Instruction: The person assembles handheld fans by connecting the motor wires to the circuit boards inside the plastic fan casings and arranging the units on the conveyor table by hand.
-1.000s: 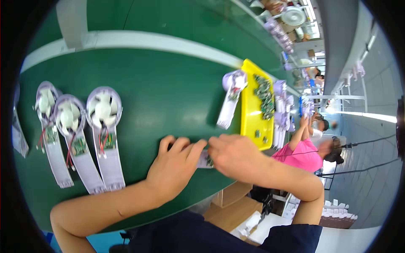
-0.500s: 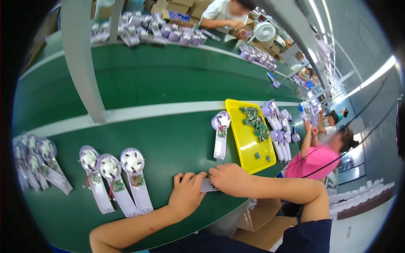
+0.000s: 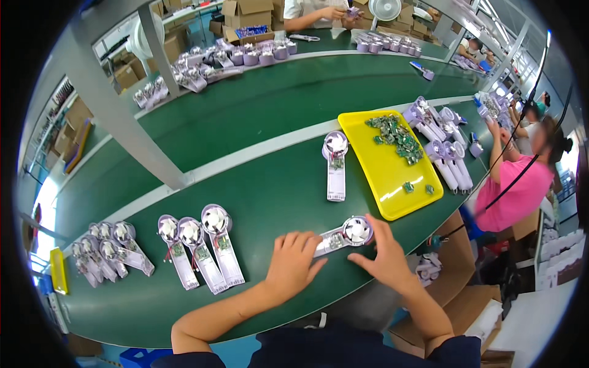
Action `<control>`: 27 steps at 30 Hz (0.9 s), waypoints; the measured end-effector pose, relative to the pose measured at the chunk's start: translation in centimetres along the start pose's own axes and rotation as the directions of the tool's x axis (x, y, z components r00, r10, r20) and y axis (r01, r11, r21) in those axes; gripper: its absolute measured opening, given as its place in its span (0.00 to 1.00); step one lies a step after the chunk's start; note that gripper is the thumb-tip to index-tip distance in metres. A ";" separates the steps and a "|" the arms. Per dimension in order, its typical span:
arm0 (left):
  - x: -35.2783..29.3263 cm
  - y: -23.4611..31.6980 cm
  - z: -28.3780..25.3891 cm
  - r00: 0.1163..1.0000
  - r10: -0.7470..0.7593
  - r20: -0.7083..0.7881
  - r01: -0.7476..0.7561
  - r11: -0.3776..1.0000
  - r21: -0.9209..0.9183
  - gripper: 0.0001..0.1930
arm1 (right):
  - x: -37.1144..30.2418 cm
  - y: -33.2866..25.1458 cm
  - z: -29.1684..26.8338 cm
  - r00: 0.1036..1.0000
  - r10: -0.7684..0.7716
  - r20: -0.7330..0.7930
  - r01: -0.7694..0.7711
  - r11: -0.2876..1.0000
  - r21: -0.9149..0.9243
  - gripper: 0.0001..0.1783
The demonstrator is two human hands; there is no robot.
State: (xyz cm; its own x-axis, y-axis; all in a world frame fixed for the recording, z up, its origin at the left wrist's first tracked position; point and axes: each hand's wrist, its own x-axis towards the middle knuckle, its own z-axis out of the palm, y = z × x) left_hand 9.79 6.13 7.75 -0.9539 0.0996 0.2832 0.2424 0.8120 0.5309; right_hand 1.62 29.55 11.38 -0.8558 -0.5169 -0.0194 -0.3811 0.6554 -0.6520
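The fan (image 3: 343,237) was laid face-up, presumably for access. Fingers of the left hand (image 3: 292,267) were bent over its handle (image 3: 329,244), grip unclear; those of the right hand (image 3: 391,256) were spread wide, gripping nothing.

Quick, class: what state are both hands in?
Left hand: open, fingers at one end of the fan unit.
Right hand: open, thumb and fingers spread by its other end.

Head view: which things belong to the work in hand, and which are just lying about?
Likely belonging:
small fan between left hand and right hand
yellow tray
green circuit boards
lone fan beside the tray

Seemingly just about:
cardboard boxes at the back
large white fan
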 end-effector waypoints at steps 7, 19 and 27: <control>-3.0 2.4 -2.3 0.985 -0.173 0.013 0.172 0.983 0.064 0.29 | 5.4 -0.8 2.4 0.943 -0.328 -0.061 0.333 0.913 0.236 0.40; -4.0 3.3 -1.5 0.965 -0.255 -0.056 0.258 0.964 0.059 0.29 | 1.9 -0.5 4.6 0.983 -0.171 -0.069 0.180 0.971 0.154 0.30; -1.4 1.8 -1.5 0.988 -0.151 -0.039 0.156 0.973 0.173 0.31 | 5.1 -2.9 6.2 0.949 -0.307 -0.069 0.306 0.952 -0.026 0.31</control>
State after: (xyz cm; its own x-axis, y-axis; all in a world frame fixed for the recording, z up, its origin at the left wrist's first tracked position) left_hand 11.81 6.59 9.53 -0.9720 -0.0465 0.2303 0.0568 0.9048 0.4220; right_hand 0.51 21.58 8.43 -0.7192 -0.6541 0.2343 -0.6339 0.4796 -0.6068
